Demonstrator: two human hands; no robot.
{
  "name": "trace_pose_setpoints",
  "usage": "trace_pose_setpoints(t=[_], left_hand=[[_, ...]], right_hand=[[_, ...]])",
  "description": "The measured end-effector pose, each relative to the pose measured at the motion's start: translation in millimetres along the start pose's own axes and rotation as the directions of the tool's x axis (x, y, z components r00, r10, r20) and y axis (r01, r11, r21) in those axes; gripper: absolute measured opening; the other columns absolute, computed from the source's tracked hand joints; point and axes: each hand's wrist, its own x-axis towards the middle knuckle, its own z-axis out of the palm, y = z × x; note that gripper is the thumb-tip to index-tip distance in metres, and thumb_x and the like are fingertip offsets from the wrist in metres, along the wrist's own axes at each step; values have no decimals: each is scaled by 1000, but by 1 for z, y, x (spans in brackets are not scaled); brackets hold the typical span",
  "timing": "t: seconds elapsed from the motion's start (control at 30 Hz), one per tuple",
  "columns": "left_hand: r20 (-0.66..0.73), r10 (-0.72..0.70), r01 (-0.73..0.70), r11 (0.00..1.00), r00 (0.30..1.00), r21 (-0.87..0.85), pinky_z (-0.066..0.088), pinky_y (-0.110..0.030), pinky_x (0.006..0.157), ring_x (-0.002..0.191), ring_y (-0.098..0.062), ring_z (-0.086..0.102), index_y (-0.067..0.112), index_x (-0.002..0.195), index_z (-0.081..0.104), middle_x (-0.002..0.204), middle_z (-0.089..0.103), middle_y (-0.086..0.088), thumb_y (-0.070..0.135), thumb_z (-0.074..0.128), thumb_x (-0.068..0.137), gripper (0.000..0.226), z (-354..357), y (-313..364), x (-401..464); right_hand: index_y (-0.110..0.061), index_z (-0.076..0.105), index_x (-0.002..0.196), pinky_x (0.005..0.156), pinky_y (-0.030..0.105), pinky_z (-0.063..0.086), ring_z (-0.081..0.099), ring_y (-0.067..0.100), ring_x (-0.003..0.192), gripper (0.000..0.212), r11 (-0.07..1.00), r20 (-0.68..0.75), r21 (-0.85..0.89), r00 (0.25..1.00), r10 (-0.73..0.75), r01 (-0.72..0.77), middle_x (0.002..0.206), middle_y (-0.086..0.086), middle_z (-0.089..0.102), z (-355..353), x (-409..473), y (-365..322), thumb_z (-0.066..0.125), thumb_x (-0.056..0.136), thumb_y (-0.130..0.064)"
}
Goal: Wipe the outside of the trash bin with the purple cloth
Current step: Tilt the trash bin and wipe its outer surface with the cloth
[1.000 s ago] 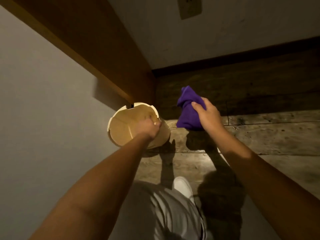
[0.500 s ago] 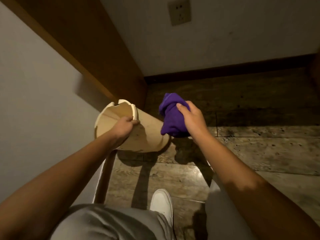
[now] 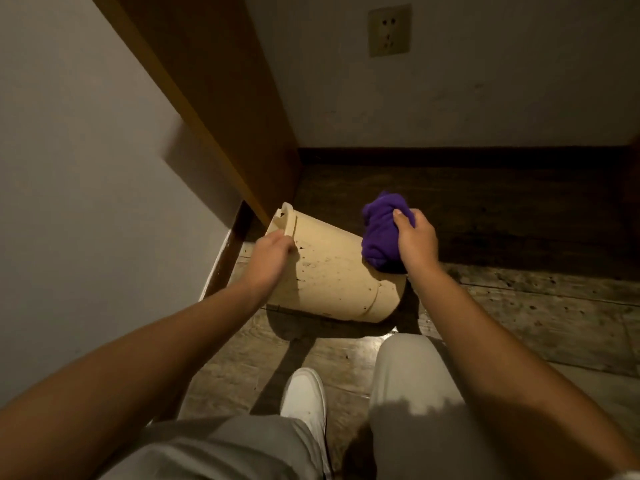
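Note:
A cream plastic trash bin is tipped far over, its open rim to the left and its base to the lower right above the floor. Dark specks dot its side. My left hand grips the rim and holds the bin tilted. My right hand is closed on a bunched purple cloth, which presses against the bin's upper right side near the base. The inside of the bin is hidden.
A wooden panel and a grey wall close in the left side. A white wall with a socket and dark skirting stands behind. Worn floorboards spread to the right. My white shoe and grey-trousered knees are below.
My left hand has tipped the bin further, so its mouth has turned away and its outer side faces me. The cloth has come onto the bin's side near the base.

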Motion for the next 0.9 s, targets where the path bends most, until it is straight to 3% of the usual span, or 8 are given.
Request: trace_pose_setpoints(t=[0.17,0.27,0.37,0.43,0.6,0.67,0.83,0.9], left_hand=[[12,-77,78,995,997,-60,44,-59,110,126,-40,56,16,137,58,139,59,-18,43,41,107,44,4,-7,8],[20,-59,61,991,998,-116,44,-55,113,130,-35,60,21,143,58,142,63,-17,61,31,107,60,8,-5,13],[-27,19,-24,978,999,-210,53,-38,100,117,-19,69,30,124,68,127,74,-7,53,29,111,48,15,0,17],[-47,41,-51,974,998,-219,55,-37,98,111,-17,73,28,124,70,118,78,-3,53,34,110,46,17,0,20],[-86,28,-41,989,996,-145,54,-38,95,107,-19,72,31,110,74,111,77,-2,56,41,107,42,20,-2,25],[-108,38,-48,995,993,-87,54,-43,90,104,-26,70,21,112,71,110,74,-11,54,40,107,46,22,-4,26],[-126,52,-60,996,991,-62,41,-27,75,92,-16,60,3,112,67,101,65,-4,49,38,110,55,24,-14,21],[-109,53,-56,998,993,-27,38,-24,73,85,-10,53,18,92,64,95,59,-1,50,37,110,45,28,-16,17]], right_hand=[[-36,48,144,75,26,45,58,11,107,42,994,32,5,993,-112,112,134,-6,57,25,-18,-14,46,105,-49],[-39,32,155,76,28,52,61,5,97,52,957,147,-99,955,-258,273,131,-5,60,54,-42,-36,43,105,-47],[-44,16,159,109,49,41,44,30,140,61,822,224,-331,885,-408,463,156,8,42,89,-75,-41,39,104,-52],[-43,23,159,117,54,23,17,34,154,58,683,212,-467,821,-530,561,168,8,22,103,-85,-39,34,104,-55],[-34,57,138,112,51,34,42,33,139,42,526,226,-591,752,-619,611,156,10,44,86,-55,-8,42,102,-49],[-34,60,132,109,49,36,45,32,135,38,563,176,-621,798,-577,545,152,10,48,69,-39,7,45,100,-49],[-25,64,129,101,44,46,50,31,129,40,762,33,-560,927,-373,327,151,7,49,23,-15,44,47,99,-45],[-23,63,131,97,38,44,51,31,128,39,809,-12,-518,943,-332,278,151,7,48,10,-11,55,53,99,-41]])
